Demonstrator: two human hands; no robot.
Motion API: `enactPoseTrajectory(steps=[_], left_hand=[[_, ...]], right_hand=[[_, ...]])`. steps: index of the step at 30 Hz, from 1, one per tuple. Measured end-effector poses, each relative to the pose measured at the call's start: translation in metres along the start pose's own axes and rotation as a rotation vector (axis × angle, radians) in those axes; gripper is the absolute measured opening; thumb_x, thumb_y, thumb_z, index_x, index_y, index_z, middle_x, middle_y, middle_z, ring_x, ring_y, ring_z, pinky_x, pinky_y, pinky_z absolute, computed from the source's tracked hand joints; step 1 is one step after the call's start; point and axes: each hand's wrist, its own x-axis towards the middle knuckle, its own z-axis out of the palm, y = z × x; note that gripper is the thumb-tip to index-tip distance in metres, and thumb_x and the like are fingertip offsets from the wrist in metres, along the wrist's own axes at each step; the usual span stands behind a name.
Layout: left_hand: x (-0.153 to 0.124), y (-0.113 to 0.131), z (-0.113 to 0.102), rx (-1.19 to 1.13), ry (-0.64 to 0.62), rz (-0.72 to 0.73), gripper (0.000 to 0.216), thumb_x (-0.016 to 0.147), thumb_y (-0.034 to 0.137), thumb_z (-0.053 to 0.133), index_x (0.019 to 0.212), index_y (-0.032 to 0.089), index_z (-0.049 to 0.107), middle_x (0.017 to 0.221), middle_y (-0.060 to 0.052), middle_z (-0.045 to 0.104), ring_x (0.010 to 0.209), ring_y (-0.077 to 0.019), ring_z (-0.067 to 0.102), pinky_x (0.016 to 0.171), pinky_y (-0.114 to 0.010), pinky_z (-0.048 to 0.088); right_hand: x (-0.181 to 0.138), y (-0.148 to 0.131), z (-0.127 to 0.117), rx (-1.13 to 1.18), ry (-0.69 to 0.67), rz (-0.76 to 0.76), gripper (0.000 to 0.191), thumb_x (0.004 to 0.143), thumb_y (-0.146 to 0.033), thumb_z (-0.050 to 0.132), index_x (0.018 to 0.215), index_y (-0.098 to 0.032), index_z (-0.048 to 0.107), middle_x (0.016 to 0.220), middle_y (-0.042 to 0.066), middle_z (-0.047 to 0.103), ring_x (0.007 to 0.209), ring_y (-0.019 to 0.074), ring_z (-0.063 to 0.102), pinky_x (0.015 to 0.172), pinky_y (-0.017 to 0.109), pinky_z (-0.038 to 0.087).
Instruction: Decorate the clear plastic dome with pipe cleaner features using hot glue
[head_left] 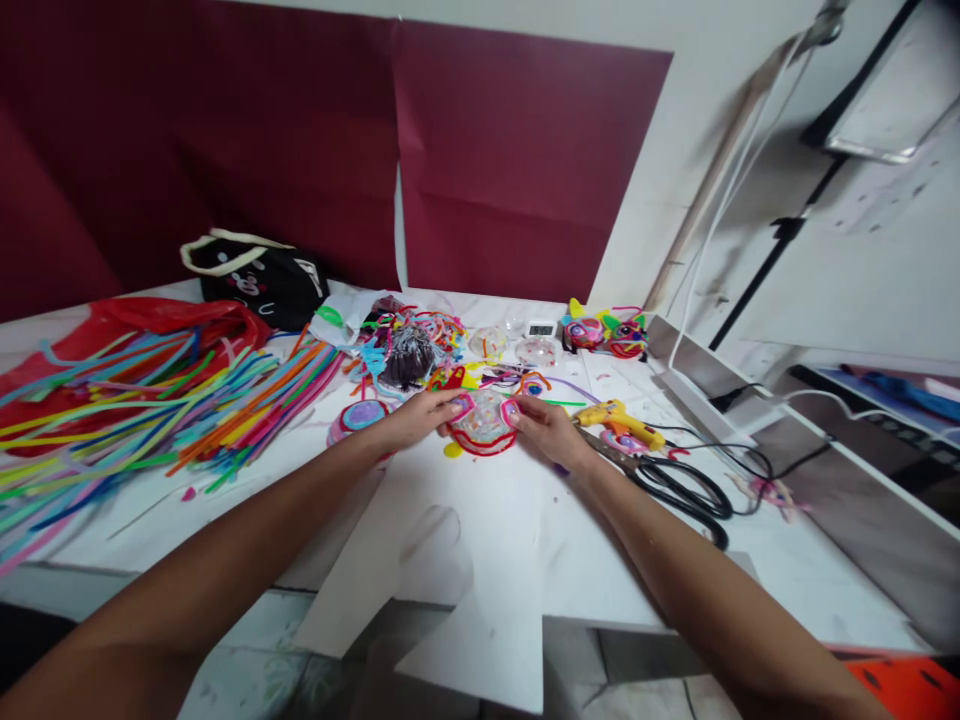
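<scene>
Dome ornament [484,425] gripped both sides: left hand [411,418] at its 9 o'clock, right hand [550,430] at 3. Roughly round, equidistant. Glue gun [619,418] further out toward 3.

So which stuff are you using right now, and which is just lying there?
In use:
- glittery dome edged in red fuzzy wire, held by the left hand and the right hand

Just lying about:
- yellow glue gun
- black scissors
- pipe cleaner pile
- black bag
- red plastic bag
- small clock
</scene>
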Motion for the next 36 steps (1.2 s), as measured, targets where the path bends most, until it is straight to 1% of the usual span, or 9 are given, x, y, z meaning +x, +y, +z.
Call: enactPoseTrajectory(steps=[4,9,11,13,16,27,32,34,36], left_hand=[[0.003,-0.003,-0.002,0.007,-0.020,0.002,0.058,0.085,0.043,0.054,0.131,0.007,0.056,0.063,0.000,0.060,0.059,-0.0139,0.057,0.057,-0.024,0.043],[0.006,-0.004,-0.004,-0.014,-0.060,0.000,0.047,0.086,0.037,0.055,0.125,0.011,0.062,0.069,-0.001,0.065,0.059,-0.0131,0.059,0.056,-0.022,0.044],[0.007,-0.005,-0.004,-0.033,-0.074,-0.003,0.048,0.086,0.036,0.056,0.127,0.012,0.061,0.073,-0.002,0.068,0.059,-0.0130,0.061,0.056,-0.022,0.045],[0.008,-0.008,-0.003,-0.050,-0.074,-0.007,0.050,0.086,0.036,0.057,0.130,0.012,0.059,0.072,-0.002,0.068,0.059,-0.0134,0.062,0.057,-0.022,0.047],[0.008,-0.013,0.001,-0.075,-0.050,-0.014,0.053,0.087,0.036,0.057,0.133,0.010,0.055,0.070,-0.002,0.068,0.059,-0.0146,0.064,0.058,-0.023,0.048],[0.005,-0.026,0.011,-0.161,-0.002,-0.006,0.049,0.089,0.033,0.055,0.134,0.014,0.055,0.090,-0.006,0.073,0.067,-0.0157,0.069,0.057,-0.022,0.052],[0.000,-0.022,0.014,-0.123,0.050,0.000,0.051,0.090,0.026,0.051,0.138,0.010,0.049,0.100,-0.009,0.073,0.073,-0.0168,0.070,0.062,-0.025,0.055],[-0.003,-0.019,0.014,-0.088,0.080,0.021,0.051,0.090,0.027,0.051,0.137,0.010,0.051,0.099,-0.007,0.073,0.075,-0.0176,0.070,0.065,-0.026,0.055],[-0.005,-0.017,0.015,-0.040,0.117,0.051,0.048,0.090,0.029,0.051,0.134,0.011,0.055,0.103,-0.007,0.073,0.081,-0.0193,0.070,0.073,-0.028,0.056]], right_hand=[[-0.001,0.004,0.001,0.000,0.025,0.018,0.060,0.070,-0.059,0.072,0.111,-0.016,0.069,0.109,0.010,0.073,0.099,0.0258,0.066,0.093,0.044,0.051],[-0.004,0.003,0.001,-0.015,0.036,0.042,0.060,0.070,-0.059,0.072,0.114,-0.017,0.069,0.114,0.011,0.071,0.107,0.0282,0.064,0.096,0.046,0.050],[-0.005,0.002,0.002,-0.025,0.039,0.051,0.060,0.070,-0.059,0.072,0.114,-0.018,0.069,0.115,0.010,0.071,0.108,0.0285,0.064,0.097,0.047,0.049],[-0.005,0.001,0.002,-0.032,0.039,0.057,0.059,0.071,-0.059,0.072,0.114,-0.019,0.069,0.114,0.010,0.071,0.108,0.0286,0.064,0.098,0.048,0.049],[-0.006,0.000,0.003,-0.039,0.041,0.063,0.058,0.072,-0.058,0.072,0.114,-0.020,0.069,0.115,0.009,0.071,0.109,0.0284,0.064,0.099,0.047,0.049],[-0.008,-0.002,0.003,-0.040,0.047,0.098,0.061,0.072,-0.058,0.072,0.120,-0.020,0.066,0.120,0.010,0.069,0.113,0.0292,0.062,0.100,0.048,0.048],[-0.009,-0.002,0.003,-0.038,0.057,0.104,0.062,0.071,-0.058,0.072,0.120,-0.020,0.066,0.122,0.011,0.067,0.116,0.0297,0.060,0.103,0.049,0.046],[-0.010,-0.001,0.003,-0.039,0.059,0.103,0.062,0.071,-0.058,0.072,0.120,-0.020,0.065,0.123,0.011,0.067,0.116,0.0296,0.060,0.103,0.049,0.045],[-0.010,-0.001,0.003,-0.041,0.062,0.102,0.063,0.072,-0.058,0.072,0.122,-0.020,0.064,0.126,0.011,0.066,0.118,0.0297,0.059,0.103,0.049,0.045]])
